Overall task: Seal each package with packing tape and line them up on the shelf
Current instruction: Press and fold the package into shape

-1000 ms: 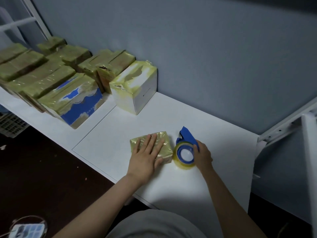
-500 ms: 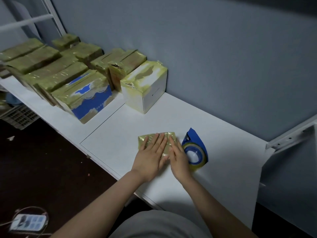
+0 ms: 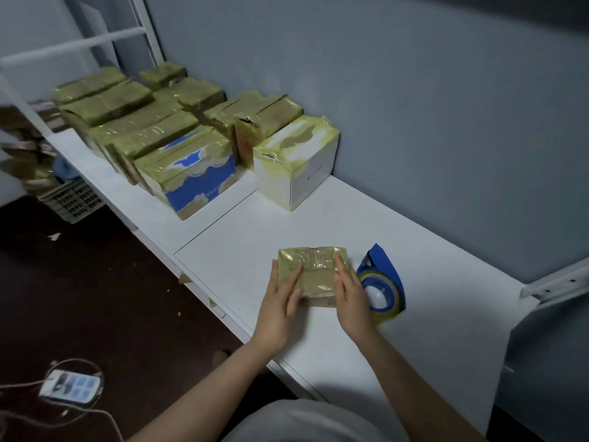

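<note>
Just left of the tape dispenser, I am pressing my left grip and right grip, both flat and straight-fingered, against opposite sides of the package, probably bedding its tape down.

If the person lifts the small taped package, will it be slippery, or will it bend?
Probably stiff: the small package shows flat faces and square edges between the left hand and right hand. Its glossy tape wrap looks somewhat slippery. It seems light, being small and low.
</note>
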